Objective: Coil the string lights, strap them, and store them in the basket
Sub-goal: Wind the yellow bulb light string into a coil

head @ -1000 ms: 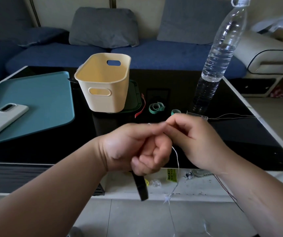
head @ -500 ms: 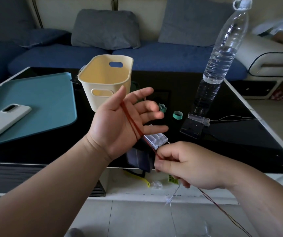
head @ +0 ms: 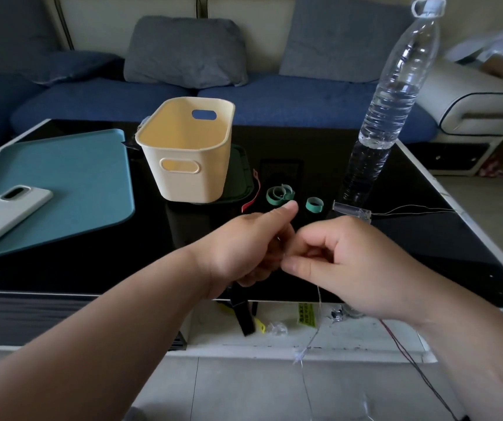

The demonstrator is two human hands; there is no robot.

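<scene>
My left hand [head: 244, 244] is curled, thumb up, over the front of the black table, holding the string light wire; what lies inside its fingers is hidden. My right hand [head: 347, 262] pinches the thin wire [head: 319, 296] against the left hand's fingers. The wire hangs from there down toward the floor, with a small clear bulb [head: 299, 355] on it. A cream basket [head: 189, 153] stands empty behind the hands. Green coiled straps [head: 279, 194] and a single one [head: 314, 205] lie just beyond my left thumb.
A tall water bottle [head: 396, 95] stands at the right, with a clear battery box [head: 352, 209] and its wires by its base. A teal mat [head: 62, 183] carries a white phone [head: 4, 217] at left. A blue sofa runs behind the table.
My left hand, spread open with red wire across the palm, has closed and turned palm down. My right hand rose from the table's front edge back up to the left fingers.
</scene>
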